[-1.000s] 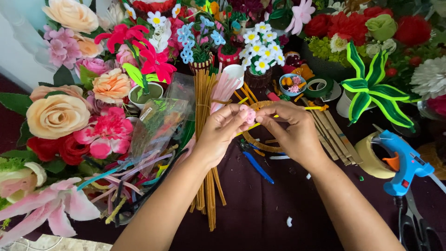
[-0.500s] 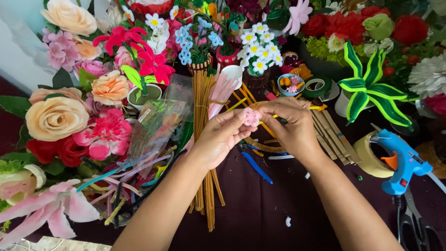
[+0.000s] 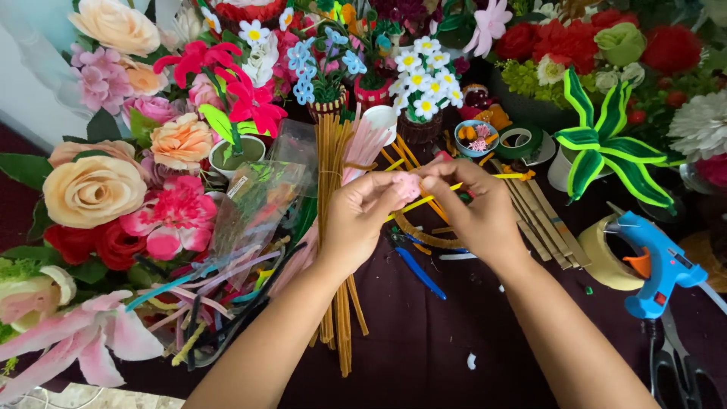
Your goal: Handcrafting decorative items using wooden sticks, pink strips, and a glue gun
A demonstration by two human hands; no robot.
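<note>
my left hand (image 3: 362, 216) and right hand (image 3: 473, 208) still pinch the small fuzzy pink pipe-cleaner bud (image 3: 407, 187) between closed fingertips, barely turned since before, above the bundle of tan sticks (image 3: 335, 227).

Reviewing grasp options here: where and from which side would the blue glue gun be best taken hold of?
Probably by the handle of the blue glue gun, coming from the lower right. It lies flat, handle angled down toward the scissors, and its nozzle rests against the tape roll, so that end is crowded.
</note>
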